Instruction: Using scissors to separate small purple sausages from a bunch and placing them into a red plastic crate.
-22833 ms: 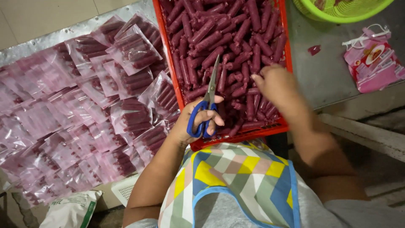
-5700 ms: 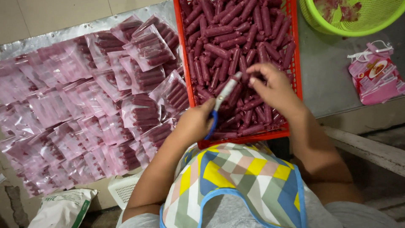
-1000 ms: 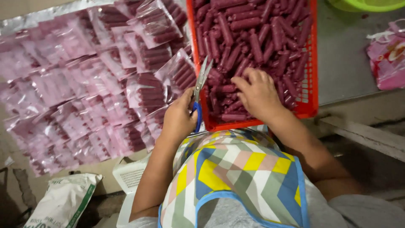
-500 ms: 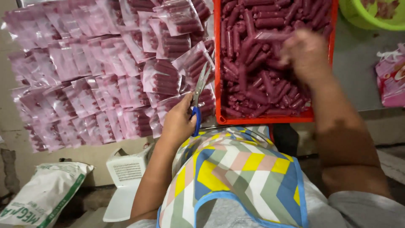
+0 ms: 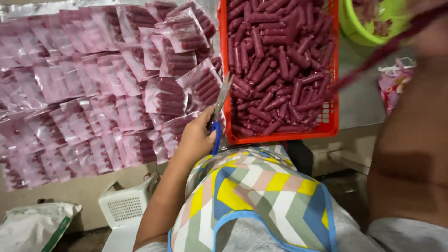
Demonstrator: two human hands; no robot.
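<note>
Two hands working at the crate (image 5: 329, 130).
You're gripping scissors (image 5: 219, 105) in your left hand (image 5: 196, 135); your right hand (image 5: 431, 28), upper right, is pinching a sausage string (image 5: 373, 58).

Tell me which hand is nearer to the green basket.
Right. The right hand is raised at the frame's top right edge, blurred, just beside the green basket, pulling a string of sausages. The left hand holds blue-handled scissors beyond the red crate.

Our left hand (image 5: 196, 135) grips blue-handled steel scissors (image 5: 218, 109), blades pointing up beside the red plastic crate (image 5: 280, 136) of dark red sausages (image 5: 275, 65). Our right hand (image 5: 431, 28), blurred and raised near the lens, lifts a long sausage string (image 5: 382, 49). Clear sealed sausage packets (image 5: 93, 84) lie left.
</note>
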